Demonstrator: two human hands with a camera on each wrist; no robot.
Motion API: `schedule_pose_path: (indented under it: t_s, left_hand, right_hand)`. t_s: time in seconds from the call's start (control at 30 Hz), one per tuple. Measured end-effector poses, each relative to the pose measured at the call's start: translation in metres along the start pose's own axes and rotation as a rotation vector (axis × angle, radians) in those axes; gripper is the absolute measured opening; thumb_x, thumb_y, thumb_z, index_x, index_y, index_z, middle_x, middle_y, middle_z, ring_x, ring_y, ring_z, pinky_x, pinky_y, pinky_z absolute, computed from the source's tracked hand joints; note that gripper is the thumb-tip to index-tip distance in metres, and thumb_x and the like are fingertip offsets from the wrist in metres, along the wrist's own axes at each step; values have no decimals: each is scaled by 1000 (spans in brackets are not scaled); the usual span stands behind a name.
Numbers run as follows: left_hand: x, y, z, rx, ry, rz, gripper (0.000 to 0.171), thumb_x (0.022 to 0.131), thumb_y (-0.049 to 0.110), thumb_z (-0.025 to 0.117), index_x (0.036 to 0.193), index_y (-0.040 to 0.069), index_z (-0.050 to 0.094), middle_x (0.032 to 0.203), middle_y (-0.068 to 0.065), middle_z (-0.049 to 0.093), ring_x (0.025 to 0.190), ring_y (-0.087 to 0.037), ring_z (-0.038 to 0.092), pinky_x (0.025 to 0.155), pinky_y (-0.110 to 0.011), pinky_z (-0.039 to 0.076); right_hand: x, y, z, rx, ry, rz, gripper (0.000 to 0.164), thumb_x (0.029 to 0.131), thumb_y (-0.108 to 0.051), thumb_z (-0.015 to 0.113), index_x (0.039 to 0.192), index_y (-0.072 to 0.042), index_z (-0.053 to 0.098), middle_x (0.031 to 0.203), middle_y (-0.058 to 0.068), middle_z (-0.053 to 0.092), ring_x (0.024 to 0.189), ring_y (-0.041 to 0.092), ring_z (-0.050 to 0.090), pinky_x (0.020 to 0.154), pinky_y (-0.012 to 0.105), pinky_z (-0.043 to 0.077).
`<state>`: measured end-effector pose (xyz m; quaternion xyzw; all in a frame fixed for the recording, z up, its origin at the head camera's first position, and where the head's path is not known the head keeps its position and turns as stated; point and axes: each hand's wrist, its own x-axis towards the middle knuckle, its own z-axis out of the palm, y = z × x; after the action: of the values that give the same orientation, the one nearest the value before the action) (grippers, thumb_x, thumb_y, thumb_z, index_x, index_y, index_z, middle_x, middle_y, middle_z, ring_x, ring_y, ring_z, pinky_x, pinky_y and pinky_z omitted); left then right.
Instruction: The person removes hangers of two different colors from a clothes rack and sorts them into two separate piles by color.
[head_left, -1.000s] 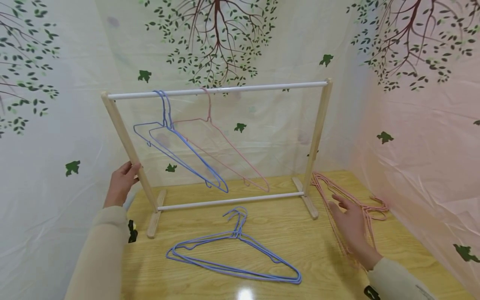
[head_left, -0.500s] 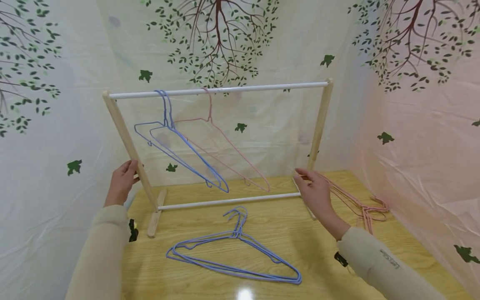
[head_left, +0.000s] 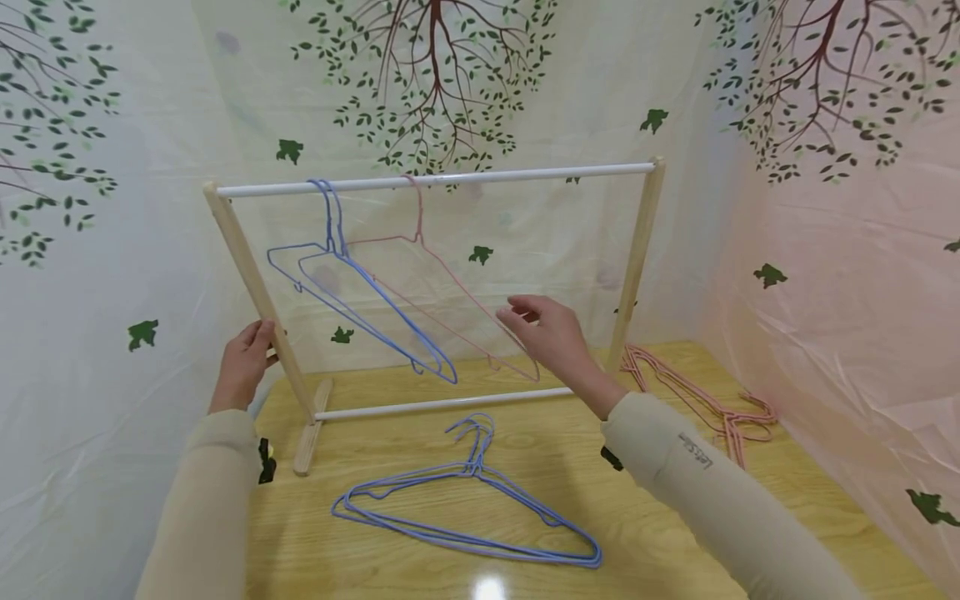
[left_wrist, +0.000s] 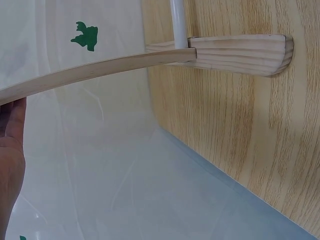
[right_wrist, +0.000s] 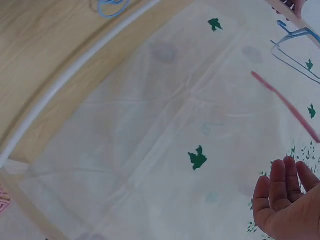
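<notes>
My left hand (head_left: pixel 242 367) grips the left wooden post (head_left: pixel 242 258) of a small clothes rack, thumb in front and fingers behind it. In the left wrist view that post runs down to its wooden foot (left_wrist: pixel 240 54). My right hand (head_left: pixel 553 342) is raised in front of the rack, beside the lower right arm of a pink hanger (head_left: pixel 421 212). Its fingers (right_wrist: pixel 279 182) are loosely bent with nothing between them. The pink hanger hangs from the white top rail (head_left: pixel 510 177). Two blue hangers (head_left: pixel 328 221) hang left of it.
Several blue hangers (head_left: pixel 474 473) lie stacked on the wood-grain table (head_left: pixel 420 442) before the rack. Pink hangers (head_left: pixel 727 412) lie in a pile to the right, beyond my right sleeve. A white lower bar (head_left: pixel 420 407) joins the rack's feet. Leaf-printed sheeting (head_left: pixel 360 100) surrounds the table.
My right hand has moved left and up, from over the pink pile to beside the hanging pink hanger. My left hand stays on the post, and the hangers have not moved.
</notes>
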<state>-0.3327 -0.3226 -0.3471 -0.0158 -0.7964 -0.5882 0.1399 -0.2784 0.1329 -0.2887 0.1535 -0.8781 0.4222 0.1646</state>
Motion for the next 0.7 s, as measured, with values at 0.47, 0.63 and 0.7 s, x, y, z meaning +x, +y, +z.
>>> schedule_pose_path:
  t_s: [0.47,0.63,0.7]
  left_hand:
    - [10,-17,-2,-56,24,15,67,103,46,43,149,-3,39,102,13,57,100,0,53,81,-13,54]
    - [12,-19,-3,-39,19,16,66,104,45,41,150,-3,38,103,14,56,101,0,53,85,-17,54]
    - [12,-19,-4,-26,21,14,66,104,45,40,150,-3,37,103,14,56,102,0,52,87,-19,55]
  right_hand:
    - [13,-21,26,24,54,23,28,98,-28,66,118,-10,74,105,4,73,92,18,67,79,38,57]
    - [13,-18,28,13,114,-5,27,99,-26,65,116,-8,74,101,5,73,87,18,66,76,37,57]
    - [13,-18,29,13,134,-15,27,99,-26,65,116,-8,75,100,5,73,85,19,66,74,37,57]
